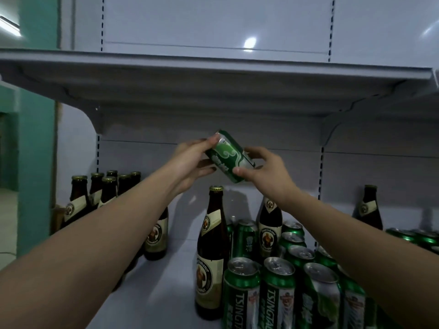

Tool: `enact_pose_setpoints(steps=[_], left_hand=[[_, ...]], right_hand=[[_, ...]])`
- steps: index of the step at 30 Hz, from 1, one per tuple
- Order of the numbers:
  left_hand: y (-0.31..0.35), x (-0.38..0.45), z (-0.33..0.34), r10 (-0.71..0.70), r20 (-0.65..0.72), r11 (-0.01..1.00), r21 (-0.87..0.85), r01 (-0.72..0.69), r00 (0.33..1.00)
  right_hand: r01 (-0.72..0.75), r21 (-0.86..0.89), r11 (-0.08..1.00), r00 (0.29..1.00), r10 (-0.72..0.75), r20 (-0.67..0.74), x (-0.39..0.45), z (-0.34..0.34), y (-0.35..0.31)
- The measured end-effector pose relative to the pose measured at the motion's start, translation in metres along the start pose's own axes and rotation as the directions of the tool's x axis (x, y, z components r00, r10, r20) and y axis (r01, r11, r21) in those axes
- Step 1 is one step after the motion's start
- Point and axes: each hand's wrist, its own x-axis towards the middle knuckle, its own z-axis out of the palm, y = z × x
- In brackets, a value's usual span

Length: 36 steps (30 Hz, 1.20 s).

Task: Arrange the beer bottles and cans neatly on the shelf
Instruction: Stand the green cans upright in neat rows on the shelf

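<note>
Shelving fills the view: a grey upper shelf point(213, 74) spans the frame overhead on curved brackets, and below it the lower shelf point(171, 269) carries the stock against a pale slotted back panel point(213, 24). At the far left a green wall point(35, 138) borders the unit. Both bare forearms reach up and forward from the bottom corners, meeting in the middle of the frame above the lower shelf. On the left side of that shelf stands a cluster of brown bottles point(107, 188) with gold caps, set close together and partly hidden behind the left forearm. Near the centre a tall brown bottle point(211, 252) stands upright just beside a packed group of green cans point(280, 288), with another bottle point(269, 224) rising behind the cans; a lone bottle point(369, 207) stands well apart at the right, near more can tops at the edge. The left hand point(192, 162) grips one end of a green can point(229, 156), thumb over the rim, while the right hand point(268, 169) pinches the other end — fingers curled round it. The held can is tilted, lying diagonally in the air between the two shelves, directly above the tall central bottle and touching nothing but the hands.
</note>
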Motion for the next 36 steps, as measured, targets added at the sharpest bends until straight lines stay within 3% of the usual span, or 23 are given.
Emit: enact_pose_setpoints(steps=[4, 8, 12, 16, 22, 30, 36], left_hand=[[0.015, -0.017, 0.011, 0.085, -0.065, 0.996, -0.032, -0.087, 0.994], [0.036, -0.034, 0.015, 0.232, -0.149, 0.971, 0.091, -0.220, 0.961], [0.057, -0.054, 0.009, 0.276, -0.170, 0.944, 0.231, -0.234, 0.946], [0.056, -0.080, -0.008, 0.233, -0.073, 0.907, 0.375, -0.190, 0.970], [0.019, -0.121, -0.038, 0.140, -0.012, 0.876, 0.467, -0.119, 0.990], [-0.052, -0.158, -0.066, -0.056, -0.028, 0.889, 0.453, 0.063, 0.998], [-0.094, -0.170, -0.064, -0.125, -0.071, 0.881, 0.451, 0.143, 0.990]], right_hand=[[0.058, -0.019, 0.998, 0.998, -0.059, -0.032, -0.013, -0.001, -0.016], [0.148, -0.117, 0.982, 0.987, -0.155, -0.047, -0.026, 0.001, -0.036], [0.125, -0.080, 0.989, 0.992, -0.122, 0.038, -0.039, 0.006, -0.062], [0.073, -0.045, 0.996, 0.990, -0.067, 0.126, -0.063, 0.020, -0.081], [-0.044, -0.165, 0.985, 0.981, 0.074, 0.179, -0.116, 0.052, -0.078], [-0.024, -0.367, 0.930, 0.969, 0.111, 0.219, -0.166, 0.092, -0.046], [-0.010, -0.525, 0.851, 0.958, 0.159, 0.240, -0.183, 0.101, -0.029]])
